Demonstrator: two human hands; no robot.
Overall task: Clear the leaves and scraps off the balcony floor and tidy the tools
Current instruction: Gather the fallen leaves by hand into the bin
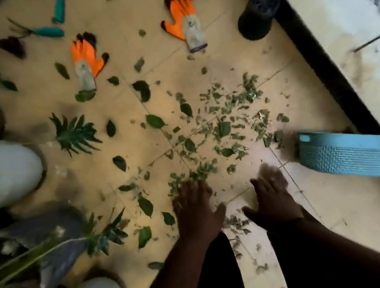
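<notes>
While both hands work low over the floor: the scene is viewed from above, looking down.
Left hand [195, 208]: fingers are spread flat and pressed on a clump of leaf scraps; nothing is gripped.
Right hand [272, 200]: fingers are laid out straight on the bare tile, blurred, with nothing held.
Leaf scraps [226, 127]: a loose drift of small green bits is spread just beyond the hands, thinning toward a blue basket [346, 154] at the right.
Whole leaves [155, 121]: larger single leaves are scattered across the balcony floor [112, 36], along with a spiky sprig [74, 133].
Tools: two orange gloves [183, 19] and teal-handled hand tools [48, 31] are left lying at the far side, well apart from the hands.
Progress: gathering is judged barely begun; most scraps are unswept and no tool is put away.
</notes>
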